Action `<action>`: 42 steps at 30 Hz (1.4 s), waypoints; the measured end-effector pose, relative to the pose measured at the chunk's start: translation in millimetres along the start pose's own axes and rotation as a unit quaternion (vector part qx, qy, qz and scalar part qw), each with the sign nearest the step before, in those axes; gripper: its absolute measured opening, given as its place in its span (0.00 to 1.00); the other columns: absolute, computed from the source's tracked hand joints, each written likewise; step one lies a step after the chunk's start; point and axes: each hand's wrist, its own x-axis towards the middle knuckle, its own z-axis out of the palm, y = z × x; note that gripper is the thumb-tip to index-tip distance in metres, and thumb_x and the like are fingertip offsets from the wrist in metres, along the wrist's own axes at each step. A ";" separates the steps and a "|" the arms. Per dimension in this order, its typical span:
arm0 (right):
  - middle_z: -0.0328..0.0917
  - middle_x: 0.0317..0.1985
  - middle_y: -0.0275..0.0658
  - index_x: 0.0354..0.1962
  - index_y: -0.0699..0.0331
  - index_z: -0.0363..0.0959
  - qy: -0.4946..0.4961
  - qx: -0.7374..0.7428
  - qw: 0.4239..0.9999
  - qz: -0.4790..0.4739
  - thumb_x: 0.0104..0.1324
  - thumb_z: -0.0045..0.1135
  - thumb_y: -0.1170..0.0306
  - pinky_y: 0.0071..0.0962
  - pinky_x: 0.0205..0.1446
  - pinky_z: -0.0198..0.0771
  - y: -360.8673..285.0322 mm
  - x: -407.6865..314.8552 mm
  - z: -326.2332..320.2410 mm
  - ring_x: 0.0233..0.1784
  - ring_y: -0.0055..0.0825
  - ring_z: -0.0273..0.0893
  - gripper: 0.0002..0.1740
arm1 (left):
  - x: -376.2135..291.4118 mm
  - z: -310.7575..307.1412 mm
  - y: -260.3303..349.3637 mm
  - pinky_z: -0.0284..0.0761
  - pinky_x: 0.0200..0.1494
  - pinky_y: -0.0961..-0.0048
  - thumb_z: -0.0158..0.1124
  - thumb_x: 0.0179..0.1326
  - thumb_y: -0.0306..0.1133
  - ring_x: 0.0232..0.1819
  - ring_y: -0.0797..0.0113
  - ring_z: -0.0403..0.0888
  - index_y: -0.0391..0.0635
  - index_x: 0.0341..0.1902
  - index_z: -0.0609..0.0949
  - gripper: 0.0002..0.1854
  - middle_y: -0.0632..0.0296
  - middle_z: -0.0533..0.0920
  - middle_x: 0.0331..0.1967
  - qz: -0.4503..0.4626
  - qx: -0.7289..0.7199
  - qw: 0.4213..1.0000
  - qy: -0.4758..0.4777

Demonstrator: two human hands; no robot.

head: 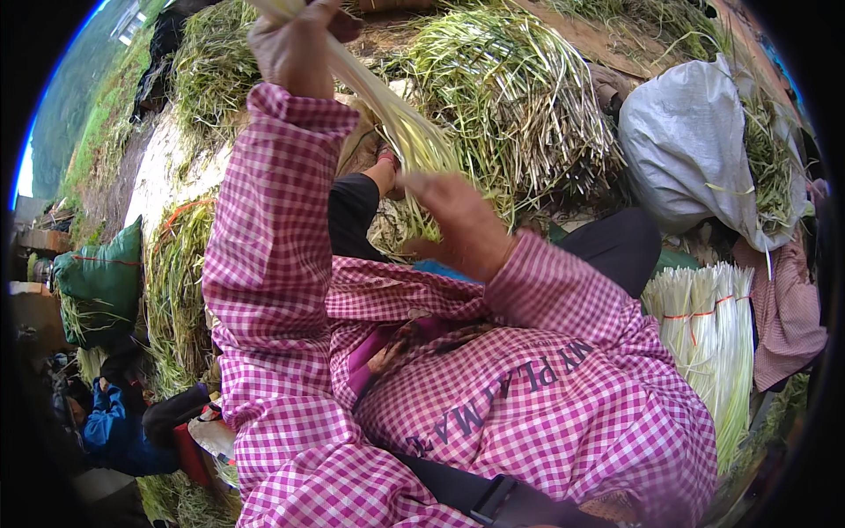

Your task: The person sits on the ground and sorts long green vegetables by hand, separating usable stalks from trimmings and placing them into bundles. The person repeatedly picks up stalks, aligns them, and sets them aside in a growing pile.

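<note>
My left hand is raised at the top of the view, closed around a bunch of long pale yellow-green stalks. From that fist the stalks slant down to the right, and their loose leafy ends hang in front of my knees. Beside those ends is my right hand, blurred, with thumb and fingers apart. Whether its fingertips touch the leaves cannot be made out. Just beyond the bunch lies a large heap of green leafy stalks, its whitish ends pointing right.
White stalks tied with orange bands stand at my right. Behind them sits a white woven sack with greens. On the left are a green sack, more heaped greens and a person in blue.
</note>
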 end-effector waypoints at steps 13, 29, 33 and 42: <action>0.79 0.29 0.39 0.31 0.64 0.73 0.088 -0.078 0.957 0.264 0.65 0.43 0.74 0.20 0.30 0.78 114.3 -0.8 -44.4 0.26 0.21 0.75 0.09 | 26.6 -21.6 57.7 0.71 0.27 0.74 0.59 0.55 0.31 0.23 0.68 0.74 0.39 0.39 0.73 0.11 0.61 0.74 0.20 0.112 -0.080 0.982 0.126; 0.76 0.41 0.44 0.47 0.62 0.70 -0.613 0.017 0.752 0.243 0.63 0.45 0.50 0.32 0.50 0.71 74.3 -41.1 76.6 0.42 0.30 0.74 0.26 | 26.8 -56.2 101.7 0.73 0.53 0.52 0.52 0.62 0.27 0.37 0.53 0.78 0.32 0.40 0.74 0.09 0.47 0.78 0.32 0.045 -0.070 0.985 0.152; 0.76 0.37 0.44 0.44 0.66 0.71 -0.198 0.252 0.920 0.224 0.64 0.48 0.62 0.31 0.47 0.72 64.6 -6.5 -14.1 0.37 0.30 0.74 0.17 | 8.2 -67.3 103.6 0.73 0.53 0.51 0.53 0.61 0.27 0.39 0.55 0.77 0.33 0.39 0.74 0.09 0.48 0.78 0.33 0.036 -0.048 0.989 0.139; 0.76 0.37 0.48 0.53 0.61 0.60 0.073 0.358 0.916 -0.164 0.45 0.70 0.69 0.34 0.47 0.72 6.3 112.8 18.2 0.38 0.36 0.77 0.38 | 11.2 -81.3 119.4 0.70 0.54 0.51 0.54 0.60 0.28 0.40 0.56 0.77 0.35 0.39 0.75 0.08 0.50 0.79 0.33 -0.053 -0.126 0.990 -0.029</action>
